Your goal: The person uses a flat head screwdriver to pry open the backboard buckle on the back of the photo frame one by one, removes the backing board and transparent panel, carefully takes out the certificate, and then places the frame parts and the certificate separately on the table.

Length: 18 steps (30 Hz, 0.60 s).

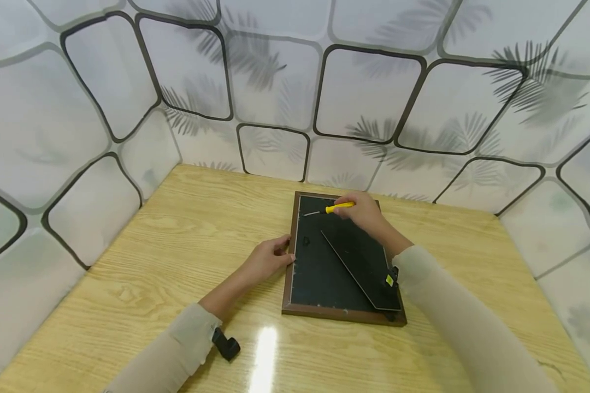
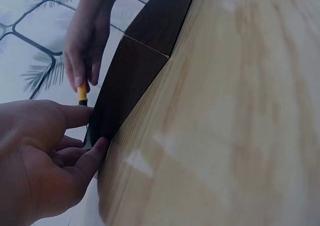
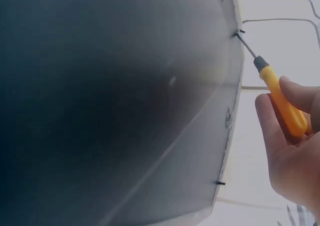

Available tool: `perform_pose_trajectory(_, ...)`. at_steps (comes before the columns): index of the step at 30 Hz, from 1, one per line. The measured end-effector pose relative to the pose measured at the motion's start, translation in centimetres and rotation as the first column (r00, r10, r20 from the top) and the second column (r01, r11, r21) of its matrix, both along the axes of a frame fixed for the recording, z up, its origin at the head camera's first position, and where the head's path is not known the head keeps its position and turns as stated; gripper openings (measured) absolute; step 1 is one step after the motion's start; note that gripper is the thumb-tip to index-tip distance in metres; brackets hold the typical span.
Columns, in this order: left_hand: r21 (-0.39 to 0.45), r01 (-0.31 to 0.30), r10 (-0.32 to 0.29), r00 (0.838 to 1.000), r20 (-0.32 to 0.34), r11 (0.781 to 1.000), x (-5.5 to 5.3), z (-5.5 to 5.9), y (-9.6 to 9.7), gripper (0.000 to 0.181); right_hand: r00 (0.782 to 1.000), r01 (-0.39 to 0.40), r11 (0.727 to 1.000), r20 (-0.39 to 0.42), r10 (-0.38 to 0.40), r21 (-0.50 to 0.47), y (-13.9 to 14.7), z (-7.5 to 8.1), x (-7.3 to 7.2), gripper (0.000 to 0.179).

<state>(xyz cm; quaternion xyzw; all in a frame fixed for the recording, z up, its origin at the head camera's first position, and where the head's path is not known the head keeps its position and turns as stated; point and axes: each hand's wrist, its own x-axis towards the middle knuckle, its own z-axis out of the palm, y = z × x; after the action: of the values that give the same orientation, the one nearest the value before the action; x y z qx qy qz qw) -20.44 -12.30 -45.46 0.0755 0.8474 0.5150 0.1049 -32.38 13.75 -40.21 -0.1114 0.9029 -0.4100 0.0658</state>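
A picture frame (image 1: 344, 314) with a brown rim and black backing lies face down on the table. My left hand (image 1: 266, 262) grips its left rim; in the left wrist view the thumb and a finger (image 2: 77, 117) meet the rim. In my right hand (image 1: 366, 213) is a yellow-handled screwdriver (image 1: 341, 206), held between thumb and fingers. Its metal tip touches a small dark tab (image 3: 239, 33) at the backing's edge, as the right wrist view shows. A black stand flap (image 1: 369, 267) lies slantwise on the backing.
The frame rests on a wood-grain table (image 1: 187, 229). Behind and to the sides stand walls covered with patterned cloth (image 1: 275, 82). Another small tab (image 3: 220, 183) sticks out along the backing's edge. A hanger ring (image 1: 306, 240) sits near the left rim.
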Motion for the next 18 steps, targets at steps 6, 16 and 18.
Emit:
perform_pose_trajectory(6,-0.006,0.001,-0.001,1.000,-0.008,1.000,0.0,-0.1,-0.1,0.063,0.999,-0.031,0.998,0.029,0.029,0.062,1.1,-0.2,1.2,0.033)
perform_pose_trajectory(16,-0.026,-0.002,0.001,1.000,-0.031,1.000,0.1,0.1,-0.1,0.059,0.996,-0.081,0.994,0.045,0.078,0.071,2.5,-0.6,3.4,0.030)
perform_pose_trajectory(18,-0.030,0.000,-0.001,1.000,-0.030,1.000,0.1,0.1,-0.1,0.058,0.995,-0.084,0.995,0.054,0.081,0.061,2.9,-0.8,3.9,0.029)
